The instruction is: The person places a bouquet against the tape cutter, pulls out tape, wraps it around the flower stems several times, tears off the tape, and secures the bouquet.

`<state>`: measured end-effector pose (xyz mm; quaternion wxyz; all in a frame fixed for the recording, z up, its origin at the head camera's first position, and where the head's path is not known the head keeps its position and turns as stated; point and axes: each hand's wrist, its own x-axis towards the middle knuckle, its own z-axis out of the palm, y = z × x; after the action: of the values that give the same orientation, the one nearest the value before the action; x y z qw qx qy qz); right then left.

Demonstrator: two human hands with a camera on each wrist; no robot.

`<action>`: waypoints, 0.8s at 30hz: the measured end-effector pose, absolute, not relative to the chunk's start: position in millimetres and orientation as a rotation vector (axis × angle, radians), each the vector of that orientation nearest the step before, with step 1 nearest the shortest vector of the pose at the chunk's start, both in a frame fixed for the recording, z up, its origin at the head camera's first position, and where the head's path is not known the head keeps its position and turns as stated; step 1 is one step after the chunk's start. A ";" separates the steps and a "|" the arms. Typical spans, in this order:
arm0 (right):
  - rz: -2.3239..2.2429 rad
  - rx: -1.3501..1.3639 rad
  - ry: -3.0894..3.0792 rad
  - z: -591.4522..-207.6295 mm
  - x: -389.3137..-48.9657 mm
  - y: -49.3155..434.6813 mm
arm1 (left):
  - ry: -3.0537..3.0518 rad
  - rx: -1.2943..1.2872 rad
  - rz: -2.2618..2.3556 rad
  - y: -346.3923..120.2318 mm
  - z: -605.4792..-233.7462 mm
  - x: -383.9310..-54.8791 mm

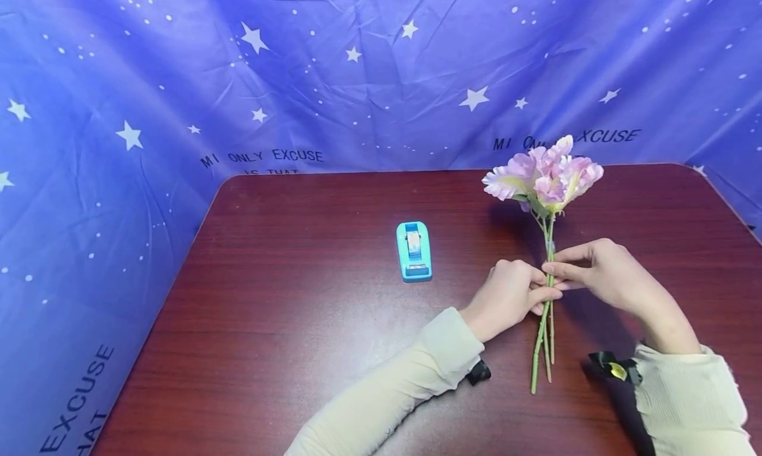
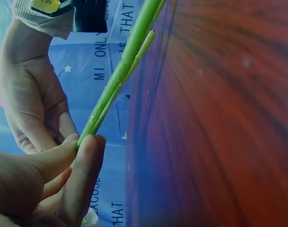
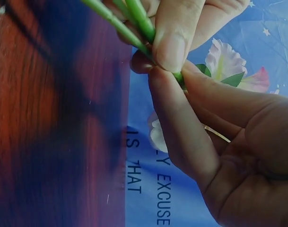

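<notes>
A small bunch of artificial flowers (image 1: 550,178) with pink-and-white ruffled petals stands nearly upright over the table's right part. Its green stems (image 1: 540,350) point down toward me. My left hand (image 1: 506,294) pinches the stems between thumb and fingers around mid-length. Just above, my right hand (image 1: 622,277) pinches the same stems from the right, its fingertips close against the left hand's. A small shiny patch, perhaps clear tape, shows on the stems above the right fingers. In the left wrist view the lower stems (image 2: 113,82) rise out of the left hand's pinch.
A light-blue tape dispenser (image 1: 413,252) lies left of the hands on the dark red wooden table (image 1: 268,310). A blue curtain (image 1: 357,79) with white stars hangs behind the table and along its left side. Black straps (image 1: 616,366) sit at both wrists.
</notes>
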<state>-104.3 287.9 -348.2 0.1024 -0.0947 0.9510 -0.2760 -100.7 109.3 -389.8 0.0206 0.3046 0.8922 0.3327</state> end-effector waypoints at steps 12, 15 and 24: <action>-0.816 -0.198 2.721 -352.9 -107.0 296.2 | 2.726 0.890 0.995 122.0 -392.7 -101.3; -0.827 -0.192 2.683 -353.2 -108.9 297.8 | 2.718 0.866 0.991 124.3 -393.4 -101.2; -0.782 -0.194 2.664 -356.9 -109.5 301.2 | 2.677 0.841 0.976 128.8 -397.8 -100.3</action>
<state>-109.5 301.2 -356.9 0.1783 -0.0685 0.9418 -0.2766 -100.3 128.8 -397.8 0.0852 0.2820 0.8979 0.3272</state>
